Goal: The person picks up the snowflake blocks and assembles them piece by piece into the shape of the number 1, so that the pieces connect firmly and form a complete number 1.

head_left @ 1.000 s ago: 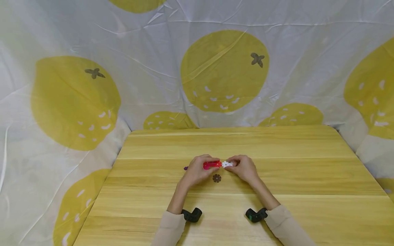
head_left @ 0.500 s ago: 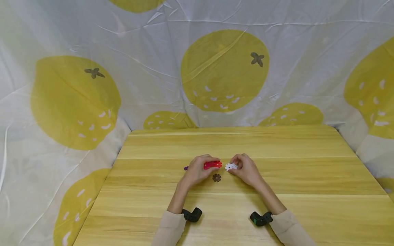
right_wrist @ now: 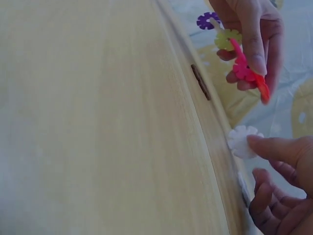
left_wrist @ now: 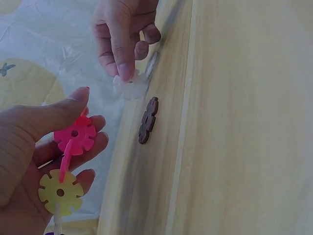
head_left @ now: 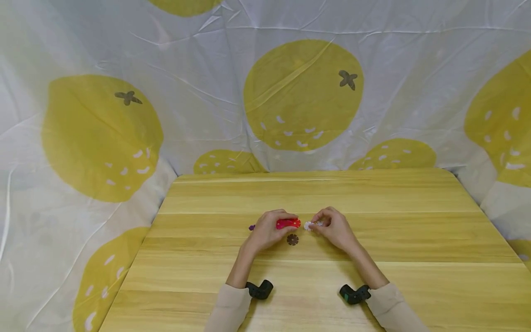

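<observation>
White disc first: our R hand is pinching it betw. thumb & finger, over the desk. Our L hand is gripping the chain, thumb on one side, fingers curling round the other. The chain is running red, pink, a second pink pc. edge-on, yellow, a pale pc. edge-on, then purple. Its purple end is poking out past our L hand; its red end is pointing twd. the R hand, sitting near the disc but apart from it, w/ a gap betw.

A brown disc is lying flat on the desk, nearer us than the gap. Another white pc. is lying right by our R hand's fingers, but it's blurred & partly hidden, so we're not making out its full shape.

We're wearing beige sleeves & black cams on both wrists; a lemon-print cloth is hanging behind the desk.
</observation>
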### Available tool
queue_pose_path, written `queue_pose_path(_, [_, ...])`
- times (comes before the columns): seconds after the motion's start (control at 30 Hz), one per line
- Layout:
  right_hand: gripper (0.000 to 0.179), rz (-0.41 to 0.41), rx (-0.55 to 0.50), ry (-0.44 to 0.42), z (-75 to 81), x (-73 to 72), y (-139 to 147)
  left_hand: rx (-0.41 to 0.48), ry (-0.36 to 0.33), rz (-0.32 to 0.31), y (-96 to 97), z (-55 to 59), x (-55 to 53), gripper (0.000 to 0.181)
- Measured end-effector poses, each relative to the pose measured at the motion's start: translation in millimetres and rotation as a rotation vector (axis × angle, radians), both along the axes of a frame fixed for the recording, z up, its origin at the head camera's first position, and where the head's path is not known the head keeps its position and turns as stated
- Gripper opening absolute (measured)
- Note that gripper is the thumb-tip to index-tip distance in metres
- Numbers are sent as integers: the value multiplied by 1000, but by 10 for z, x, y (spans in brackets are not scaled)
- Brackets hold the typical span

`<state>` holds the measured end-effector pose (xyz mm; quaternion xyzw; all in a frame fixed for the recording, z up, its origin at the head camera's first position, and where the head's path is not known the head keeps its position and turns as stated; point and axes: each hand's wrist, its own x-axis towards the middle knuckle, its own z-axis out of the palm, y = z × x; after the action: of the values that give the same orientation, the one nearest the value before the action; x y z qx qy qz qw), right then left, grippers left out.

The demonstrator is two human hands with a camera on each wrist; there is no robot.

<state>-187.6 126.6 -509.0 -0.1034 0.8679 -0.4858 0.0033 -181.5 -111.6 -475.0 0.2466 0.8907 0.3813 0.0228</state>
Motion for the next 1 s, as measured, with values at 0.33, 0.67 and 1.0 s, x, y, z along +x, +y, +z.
queue_pose_path(0.33, [16,84,-201,-96,15,-17,37,-4,4,-8,-8,13,6,32])
queue_pose_path(0.67, [21,138,-282,-126,-4,-36,40,8,2,-20,-14,9,0,31])
queue_pose_path(1.0, [26,198,-335,-129,24,-9,24,34,-52,22,-20,18,12,29])
